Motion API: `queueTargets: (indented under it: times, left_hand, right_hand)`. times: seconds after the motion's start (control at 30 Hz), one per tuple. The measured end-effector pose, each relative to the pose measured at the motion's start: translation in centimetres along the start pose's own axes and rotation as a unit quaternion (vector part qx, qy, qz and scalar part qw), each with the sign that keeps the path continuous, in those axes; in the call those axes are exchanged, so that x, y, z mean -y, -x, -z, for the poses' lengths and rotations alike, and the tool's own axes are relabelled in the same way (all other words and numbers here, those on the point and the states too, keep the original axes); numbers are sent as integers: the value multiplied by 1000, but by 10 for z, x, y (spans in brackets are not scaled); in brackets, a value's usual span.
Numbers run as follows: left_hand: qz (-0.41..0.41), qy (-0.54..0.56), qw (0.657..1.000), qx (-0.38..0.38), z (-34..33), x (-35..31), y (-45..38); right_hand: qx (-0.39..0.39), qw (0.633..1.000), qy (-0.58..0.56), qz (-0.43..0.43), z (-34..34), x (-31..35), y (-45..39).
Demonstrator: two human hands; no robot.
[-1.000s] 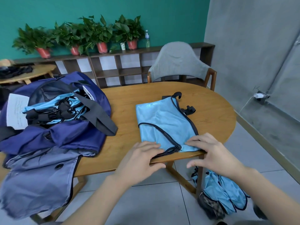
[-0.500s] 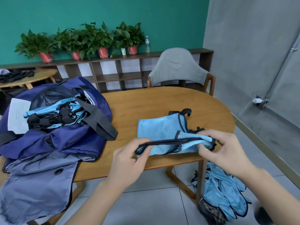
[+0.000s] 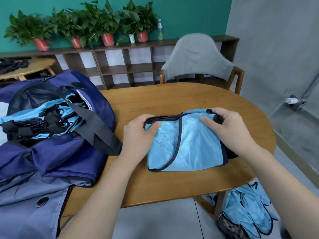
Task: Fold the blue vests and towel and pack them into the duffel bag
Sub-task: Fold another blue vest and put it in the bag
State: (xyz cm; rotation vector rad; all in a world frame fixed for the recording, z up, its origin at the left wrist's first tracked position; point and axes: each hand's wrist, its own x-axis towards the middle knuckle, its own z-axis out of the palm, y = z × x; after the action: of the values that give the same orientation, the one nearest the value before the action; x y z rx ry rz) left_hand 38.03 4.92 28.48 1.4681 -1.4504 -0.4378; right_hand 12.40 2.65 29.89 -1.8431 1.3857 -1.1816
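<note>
At frame centre, the left hand (image 3: 138,133) and right hand (image 3: 227,130) curl their fingers (image 3: 206,120) over the folded blue vest's (image 3: 186,145) far edge, thumbs pinching it on the tabletop (image 3: 172,100).

Shiny light-blue mesh cloth vest (image 3: 186,144), smooth matt wooden table (image 3: 172,104), navy nylon duffel bag (image 3: 69,152).

Got one folded light-blue vest (image 3: 185,144) flat on the table; navy duffel bag (image 3: 69,152) sits open left, vests inside.
</note>
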Motion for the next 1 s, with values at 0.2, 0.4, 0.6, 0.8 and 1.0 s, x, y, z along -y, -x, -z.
queueTargets:
  times: [0.2, 0.4, 0.6, 0.8, 1.0]
  left_hand:
    - [100, -113, 987, 62, -12, 27, -25]
    - [95, -203, 974, 31, -22, 28, -19]
    - [-104, -313, 943, 29, -19, 29, -15]
    - [-158, -218, 948, 170, -18, 38, -7]
    - [-129, -273, 941, 156, -10, 36, 0]
  right_hand:
    - [63, 977, 199, -44, -14, -27, -23]
    - [69, 971, 220, -62, -19, -30, -31]
    - [76, 966, 237, -71, -21, -26, -33]
    - [-56, 944, 325, 16, -24, -2, -8]
    - [13, 962, 272, -16, -53, 27, 58]
